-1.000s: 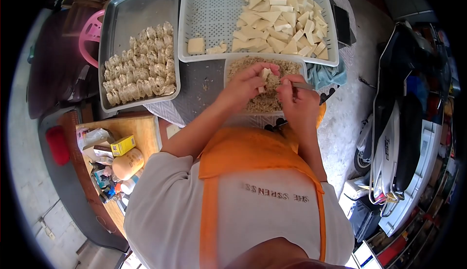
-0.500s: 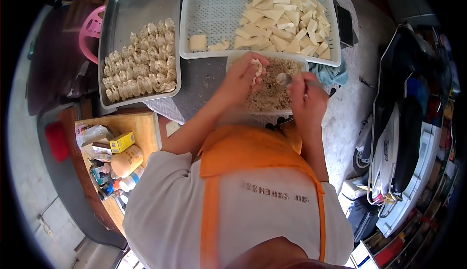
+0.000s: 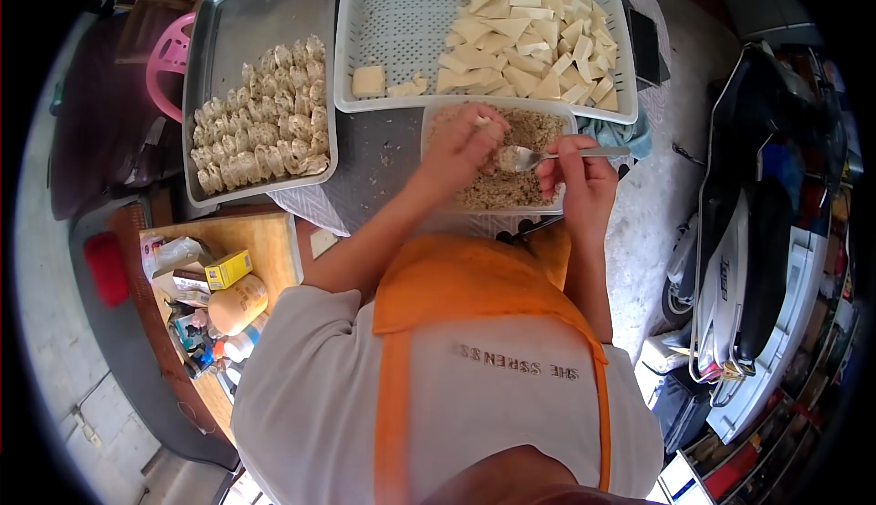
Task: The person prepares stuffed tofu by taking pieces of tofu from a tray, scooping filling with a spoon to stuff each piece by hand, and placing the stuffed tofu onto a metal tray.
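My left hand [image 3: 461,149] is closed around a small pale piece [image 3: 491,124], mostly hidden by the fingers, over the left side of a plastic tub. Crumbly brown minced filling [image 3: 497,195] lies in the tub [image 3: 573,122]. My right hand [image 3: 584,175] grips a metal spoon [image 3: 598,151] by its handle. The spoon points left, its bowl close to my left fingers with some filling at its tip. Beyond the tub, a white perforated tray [image 3: 392,21] holds a heap of pale, tofu-like wedges [image 3: 529,35].
At left, a metal tray [image 3: 255,12] carries rows of filled pieces [image 3: 265,122]. A pink handle [image 3: 167,62] sticks out beside it. A wooden surface [image 3: 274,240] holds a yellow box [image 3: 228,270] and bottles. A blue cloth [image 3: 630,135] lies right of the tub; a scooter [image 3: 739,259] stands farther right.
The spoon has swung from steeply held to nearly level, its bowl shifting left towards my left hand. My left hand has turned over and its fingers cover more of the pale piece.
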Available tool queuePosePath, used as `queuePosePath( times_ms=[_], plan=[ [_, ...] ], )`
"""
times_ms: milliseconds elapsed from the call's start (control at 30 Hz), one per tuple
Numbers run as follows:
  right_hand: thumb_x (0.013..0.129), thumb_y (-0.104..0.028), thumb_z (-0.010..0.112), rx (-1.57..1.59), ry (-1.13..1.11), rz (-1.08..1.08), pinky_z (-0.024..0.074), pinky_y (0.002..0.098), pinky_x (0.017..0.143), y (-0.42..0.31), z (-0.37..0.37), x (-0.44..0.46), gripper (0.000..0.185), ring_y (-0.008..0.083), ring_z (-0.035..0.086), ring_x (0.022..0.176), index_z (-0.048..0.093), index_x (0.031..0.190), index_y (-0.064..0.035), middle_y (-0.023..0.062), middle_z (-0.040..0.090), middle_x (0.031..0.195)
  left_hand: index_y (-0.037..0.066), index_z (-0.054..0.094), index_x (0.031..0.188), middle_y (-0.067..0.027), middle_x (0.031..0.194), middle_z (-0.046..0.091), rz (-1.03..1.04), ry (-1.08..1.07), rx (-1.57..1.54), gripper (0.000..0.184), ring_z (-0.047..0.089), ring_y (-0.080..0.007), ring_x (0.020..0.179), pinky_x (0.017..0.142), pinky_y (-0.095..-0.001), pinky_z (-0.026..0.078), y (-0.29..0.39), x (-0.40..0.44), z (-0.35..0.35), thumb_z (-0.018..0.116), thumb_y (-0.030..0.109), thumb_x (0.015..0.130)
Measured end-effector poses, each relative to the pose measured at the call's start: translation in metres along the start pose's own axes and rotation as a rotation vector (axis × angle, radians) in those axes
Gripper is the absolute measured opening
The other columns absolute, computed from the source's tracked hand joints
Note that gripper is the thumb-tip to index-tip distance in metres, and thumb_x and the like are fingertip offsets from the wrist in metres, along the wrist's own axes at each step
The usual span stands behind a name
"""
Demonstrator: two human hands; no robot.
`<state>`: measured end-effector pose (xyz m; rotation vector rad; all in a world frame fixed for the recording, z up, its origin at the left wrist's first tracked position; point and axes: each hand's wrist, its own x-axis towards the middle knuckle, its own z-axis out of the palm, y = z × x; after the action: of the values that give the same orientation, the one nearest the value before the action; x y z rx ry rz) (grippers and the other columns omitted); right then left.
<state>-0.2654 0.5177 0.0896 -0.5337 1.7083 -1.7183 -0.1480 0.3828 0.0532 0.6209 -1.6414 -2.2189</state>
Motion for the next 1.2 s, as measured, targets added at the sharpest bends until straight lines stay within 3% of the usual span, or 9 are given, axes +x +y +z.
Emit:
queuePosePath(
  times_ms=[200, 333, 433, 567, 667, 800, 900, 1000, 1200],
  plan=[
    [0.09, -0.006, 0.055, -0.504, 0.025, -0.539, 0.0427, 0.0203, 0.045, -0.002, 0.009, -0.016, 0.01, 0.0073, 0.055, 0.052, 0.061, 0.084, 0.0005, 0.0065, 0.062, 0.066, 0.008, 0.051, 0.102, -0.0003, 0.081, 0.053, -0.008, -0.024, 0.185, 0.01, 0.049, -0.0076, 0.063, 0.053, -0.0226, 0.041, -0.012, -0.001, 0.002, 0.045, 0.013, 0.095],
    [0.092, -0.007, 0.053, -0.239, 0.184, -0.437, 0.0426, 0.0202, 0.046, -0.017, -0.002, -0.017, 0.012, 0.0072, 0.054, 0.051, 0.059, 0.087, 0.0014, 0.0064, 0.062, 0.066, 0.01, 0.054, 0.099, 0.0032, 0.077, 0.053, -0.127, -0.03, -0.305, 0.008, 0.045, -0.0049, 0.058, 0.047, -0.0195, 0.035, -0.009, -0.002, -0.006, 0.05, 0.013, 0.093],
    [0.094, -0.008, 0.051, -0.18, 0.127, -0.286, 0.0439, 0.0203, 0.049, -0.01, -0.004, -0.007, 0.013, 0.0069, 0.054, 0.052, 0.058, 0.09, 0.0015, 0.0055, 0.062, 0.068, 0.01, 0.055, 0.099, 0.0004, 0.086, 0.055, -0.305, 0.002, -0.155, 0.013, 0.051, -0.0077, 0.067, 0.051, -0.0218, 0.038, 0.006, -0.004, -0.004, 0.045, 0.018, 0.095],
    [0.094, -0.009, 0.05, -0.003, 0.029, -0.15, 0.0458, 0.0214, 0.05, 0.002, 0.02, -0.014, 0.014, 0.0077, 0.057, 0.055, 0.06, 0.09, 0.0, 0.005, 0.063, 0.07, 0.01, 0.054, 0.102, -0.0016, 0.099, 0.054, -0.237, 0.019, -0.202, 0.028, 0.053, -0.012, 0.09, 0.065, -0.0273, 0.044, -0.001, -0.001, -0.007, 0.037, 0.032, 0.099],
    [0.092, -0.007, 0.051, -0.326, 0.009, -0.233, 0.0476, 0.0247, 0.051, 0.019, 0.034, -0.011, 0.013, 0.0125, 0.06, 0.057, 0.061, 0.087, 0.001, 0.007, 0.063, 0.072, 0.01, 0.054, 0.103, -0.0018, 0.103, 0.054, -0.134, 0.004, -0.18, 0.036, 0.052, -0.0141, 0.098, 0.074, -0.0309, 0.046, -0.026, 0.004, -0.015, 0.033, 0.039, 0.099],
    [0.089, -0.005, 0.052, -0.614, 0.001, -0.706, 0.0496, 0.0301, 0.054, 0.019, 0.047, -0.008, 0.011, 0.0222, 0.061, 0.056, 0.06, 0.087, 0.0022, 0.011, 0.061, 0.072, 0.01, 0.054, 0.103, -0.002, 0.102, 0.054, -0.21, 0.065, -0.235, 0.039, 0.053, -0.015, 0.095, 0.078, -0.0328, 0.047, -0.009, 0.0, -0.007, 0.03, 0.041, 0.1],
    [0.091, -0.007, 0.051, -0.556, -0.021, -0.512, 0.0492, 0.027, 0.054, 0.021, 0.036, -0.011, 0.013, 0.0172, 0.06, 0.056, 0.06, 0.09, 0.0021, 0.0093, 0.062, 0.071, 0.01, 0.053, 0.102, -0.0021, 0.102, 0.054, -0.244, 0.064, -0.318, 0.041, 0.053, -0.0148, 0.094, 0.079, -0.0328, 0.047, -0.013, 0.002, -0.01, 0.028, 0.043, 0.1],
    [0.094, -0.01, 0.049, -0.111, 0.046, -0.179, 0.0485, 0.0233, 0.054, 0.015, 0.028, -0.011, 0.016, 0.0116, 0.059, 0.058, 0.059, 0.092, 0.0015, 0.0067, 0.062, 0.071, 0.011, 0.053, 0.102, -0.0017, 0.1, 0.055, -0.266, 0.077, -0.275, 0.043, 0.053, -0.0141, 0.092, 0.079, -0.0317, 0.047, -0.018, 0.0, -0.007, 0.026, 0.044, 0.1],
    [0.096, -0.012, 0.049, -0.264, -0.008, -0.217, 0.0485, 0.022, 0.053, 0.024, 0.034, -0.01, 0.017, 0.0105, 0.059, 0.058, 0.059, 0.092, 0.0009, 0.0058, 0.062, 0.07, 0.01, 0.053, 0.101, -0.0025, 0.096, 0.056, -0.242, 0.121, -0.269, 0.046, 0.053, -0.0125, 0.087, 0.073, -0.0295, 0.046, -0.009, 0.001, -0.004, 0.022, 0.044, 0.1]
  ],
)
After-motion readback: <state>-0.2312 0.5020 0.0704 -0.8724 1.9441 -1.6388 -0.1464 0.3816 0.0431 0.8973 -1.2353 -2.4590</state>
